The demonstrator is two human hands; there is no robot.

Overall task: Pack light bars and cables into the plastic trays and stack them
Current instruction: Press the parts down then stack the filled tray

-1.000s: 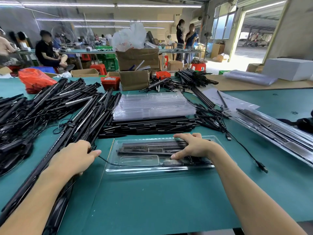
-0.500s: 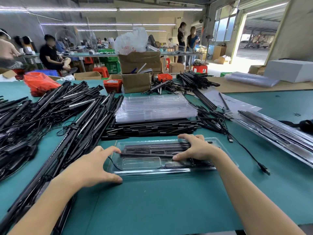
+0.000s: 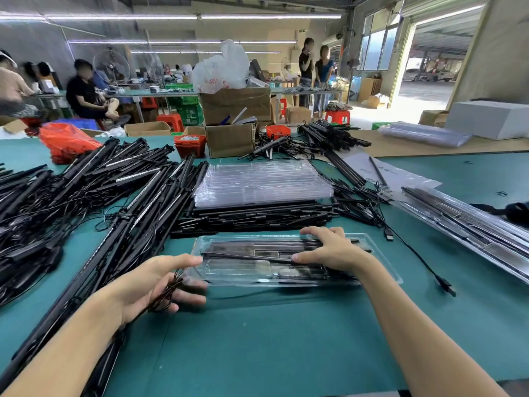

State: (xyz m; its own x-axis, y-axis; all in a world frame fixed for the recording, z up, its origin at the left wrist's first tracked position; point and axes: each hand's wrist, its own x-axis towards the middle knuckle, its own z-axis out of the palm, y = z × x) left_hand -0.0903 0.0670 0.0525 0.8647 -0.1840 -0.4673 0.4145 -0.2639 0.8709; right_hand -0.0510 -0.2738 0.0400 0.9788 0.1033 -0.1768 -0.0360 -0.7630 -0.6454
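- Clear plastic tray (image 3: 380, 262) lies flat on the green table mat (image 3: 286, 339), long side across the view, with black light bars (image 3: 252, 257) seated in its grooves.
- Its near edge faces a broad bare stretch of mat reaching toward the person; its far edge sits just beside a row of loose black bars (image 3: 257, 217).
- Behind that row a stack of empty clear trays (image 3: 263, 181) rests on more bars.
- Left of the tray, a long heap of light bars and tangled wires (image 3: 86, 202) runs diagonally and comes close to the tray's left end, leaving only a narrow strip of mat there.
- To the right, a black USB cable (image 3: 415, 253) trails across the mat near the tray's right end, and packed trays (image 3: 472, 224) lie well apart beyond it.
- The right hand (image 3: 332, 249) lies on the tray, fingers spread over the bars and thumb pressing near the middle groove.
- The left hand (image 3: 154, 285) is at the tray's left end, thumb on the tray corner, fingers loosely curled around a small coil of black cable (image 3: 169, 290).
- Half a second ago the left hand lay spread and empty just short of the tray; a second ago it was back at the heap of bars. The right hand has stayed on the tray throughout.
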